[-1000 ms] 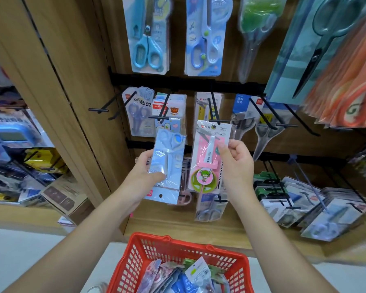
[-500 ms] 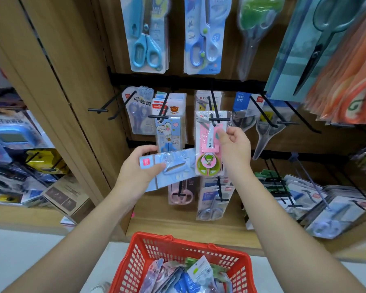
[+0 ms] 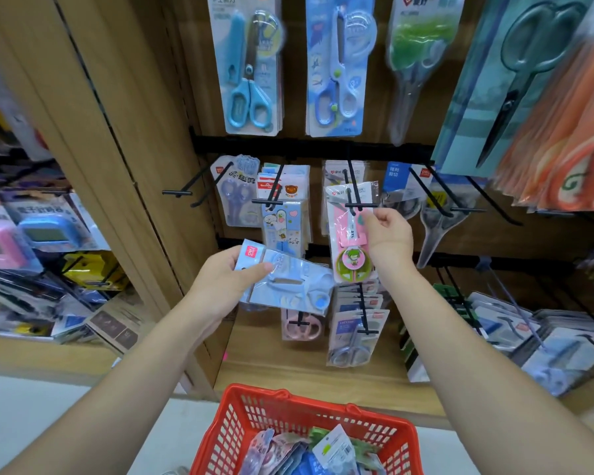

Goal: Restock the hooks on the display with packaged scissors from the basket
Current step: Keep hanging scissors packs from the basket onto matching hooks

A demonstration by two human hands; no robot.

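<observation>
The right hand (image 3: 388, 240) pinches the right edge of a pink pack (image 3: 347, 234) between thumb and fingers. It holds the pack upright with its top at the tip of a black hook (image 3: 357, 204) in the display's middle row, and the hook's crossbar shows in front of the pack's top. The left hand (image 3: 225, 286) grips a blue pack (image 3: 288, 282) by one end, thumb on top. That pack lies sideways, just beside the pink one's lower end. Below, a red basket (image 3: 240, 423) holds more packs (image 3: 333, 447).
</observation>
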